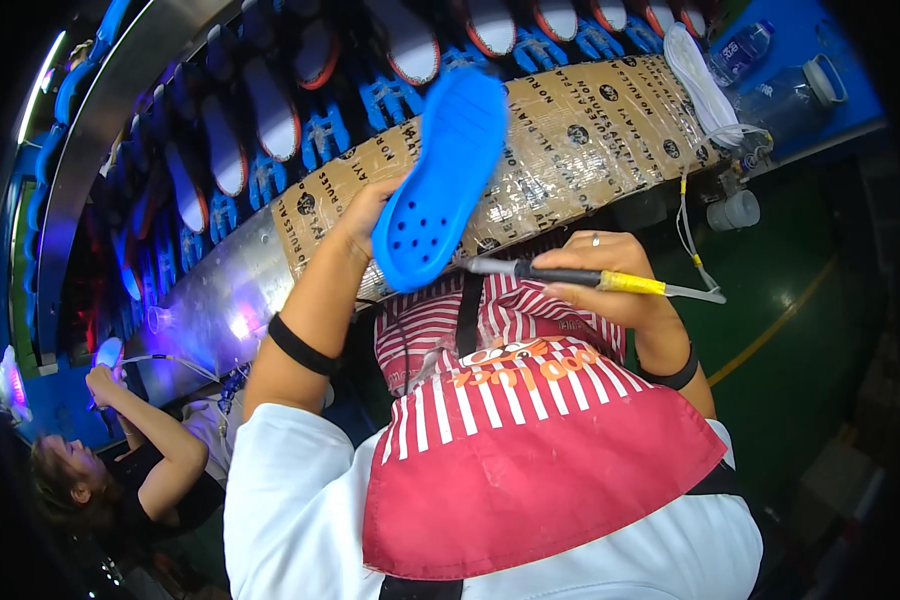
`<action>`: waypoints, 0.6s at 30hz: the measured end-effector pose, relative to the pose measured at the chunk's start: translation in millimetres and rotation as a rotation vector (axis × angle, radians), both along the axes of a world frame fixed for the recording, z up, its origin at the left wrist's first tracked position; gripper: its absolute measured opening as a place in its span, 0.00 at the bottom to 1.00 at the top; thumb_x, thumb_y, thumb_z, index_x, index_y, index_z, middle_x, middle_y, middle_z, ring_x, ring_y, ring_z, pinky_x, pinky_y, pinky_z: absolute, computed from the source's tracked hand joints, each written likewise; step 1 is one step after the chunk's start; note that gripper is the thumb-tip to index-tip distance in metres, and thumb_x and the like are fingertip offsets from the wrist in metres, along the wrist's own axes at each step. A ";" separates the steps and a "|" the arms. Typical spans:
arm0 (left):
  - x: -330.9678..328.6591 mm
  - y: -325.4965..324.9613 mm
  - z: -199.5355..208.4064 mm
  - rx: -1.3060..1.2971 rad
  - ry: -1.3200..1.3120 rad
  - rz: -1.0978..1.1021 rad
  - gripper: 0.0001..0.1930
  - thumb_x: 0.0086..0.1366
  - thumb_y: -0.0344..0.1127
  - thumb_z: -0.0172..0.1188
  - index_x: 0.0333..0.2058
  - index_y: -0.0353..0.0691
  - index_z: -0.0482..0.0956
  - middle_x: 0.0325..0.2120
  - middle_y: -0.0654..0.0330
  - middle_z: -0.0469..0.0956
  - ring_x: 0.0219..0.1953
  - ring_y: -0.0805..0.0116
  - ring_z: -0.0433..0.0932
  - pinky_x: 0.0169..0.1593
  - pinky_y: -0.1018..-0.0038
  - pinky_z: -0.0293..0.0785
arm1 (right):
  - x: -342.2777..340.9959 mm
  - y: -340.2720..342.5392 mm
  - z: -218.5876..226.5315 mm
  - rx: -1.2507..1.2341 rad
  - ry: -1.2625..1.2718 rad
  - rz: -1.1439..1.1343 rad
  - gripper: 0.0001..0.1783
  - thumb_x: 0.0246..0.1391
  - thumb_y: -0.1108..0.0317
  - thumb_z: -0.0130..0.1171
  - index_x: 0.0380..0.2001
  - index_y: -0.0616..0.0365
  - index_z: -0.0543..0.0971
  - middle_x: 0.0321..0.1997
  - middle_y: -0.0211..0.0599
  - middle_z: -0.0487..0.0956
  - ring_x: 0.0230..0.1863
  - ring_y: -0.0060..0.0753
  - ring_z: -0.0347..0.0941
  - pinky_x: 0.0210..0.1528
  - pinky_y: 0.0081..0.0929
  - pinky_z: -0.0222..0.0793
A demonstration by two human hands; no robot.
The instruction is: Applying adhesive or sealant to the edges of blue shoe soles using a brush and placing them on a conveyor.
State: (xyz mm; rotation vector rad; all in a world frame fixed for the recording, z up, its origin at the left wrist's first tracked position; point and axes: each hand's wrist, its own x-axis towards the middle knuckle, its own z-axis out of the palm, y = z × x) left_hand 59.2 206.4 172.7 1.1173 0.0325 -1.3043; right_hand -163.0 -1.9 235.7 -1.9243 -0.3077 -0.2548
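A bright blue shoe sole (pixel 450 150) with a cluster of small holes in its heel is tilted up over the work surface. My left hand (pixel 365 220) is closed round its left edge, most of the fingers hidden behind it. My right hand (pixel 610 258), with a ring on one finger, is closed on a pen-shaped brush (pixel 632 284) with a grey front and yellow tail. A pale hose (pixel 695 293) runs from the tail. The brush's tip points left, close beside the sole's heel; whether it touches cannot be told.
Printed cardboard (pixel 610 130) covers the ledge before me. Behind it, white-bottomed shoe uppers (pixel 275 115) stand in rows among blue soles (pixel 390 100). A white sole (pixel 698 85), a bottle (pixel 742 50) and a clear jug (pixel 790 95) are at right. A co-worker (pixel 160 460) works at left.
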 end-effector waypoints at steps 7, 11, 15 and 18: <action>-37.9 -5.0 0.6 -0.979 0.151 0.514 0.30 0.64 0.56 0.42 0.60 0.48 0.58 0.56 0.47 0.62 0.60 0.48 0.59 0.56 0.41 0.58 | -2.7 -0.1 -3.4 0.191 0.095 -0.235 0.15 0.39 0.75 0.66 0.35 0.64 0.80 0.25 0.38 0.80 0.26 0.24 0.74 0.30 0.19 0.66; -38.1 3.9 -16.4 -0.676 0.251 0.420 0.40 0.57 0.66 0.43 0.60 0.44 0.57 0.56 0.43 0.61 0.57 0.38 0.61 0.54 0.41 0.61 | -6.7 -1.8 -10.2 0.222 0.135 -0.271 0.15 0.41 0.76 0.65 0.36 0.65 0.80 0.28 0.39 0.80 0.28 0.23 0.74 0.31 0.18 0.67; -58.4 3.9 -35.5 -0.666 0.261 0.430 0.41 0.57 0.68 0.40 0.62 0.44 0.53 0.56 0.42 0.60 0.56 0.35 0.61 0.51 0.43 0.65 | -8.2 -3.4 -17.5 0.360 0.218 -0.319 0.15 0.43 0.76 0.64 0.37 0.66 0.79 0.29 0.39 0.80 0.29 0.22 0.75 0.33 0.17 0.68; -74.7 -8.7 -37.1 -0.731 0.483 0.440 0.39 0.59 0.64 0.40 0.63 0.44 0.50 0.57 0.39 0.58 0.60 0.40 0.56 0.48 0.41 0.68 | -9.7 -11.5 -12.9 0.424 0.252 -0.308 0.15 0.44 0.76 0.63 0.38 0.65 0.79 0.30 0.39 0.80 0.30 0.21 0.75 0.34 0.16 0.69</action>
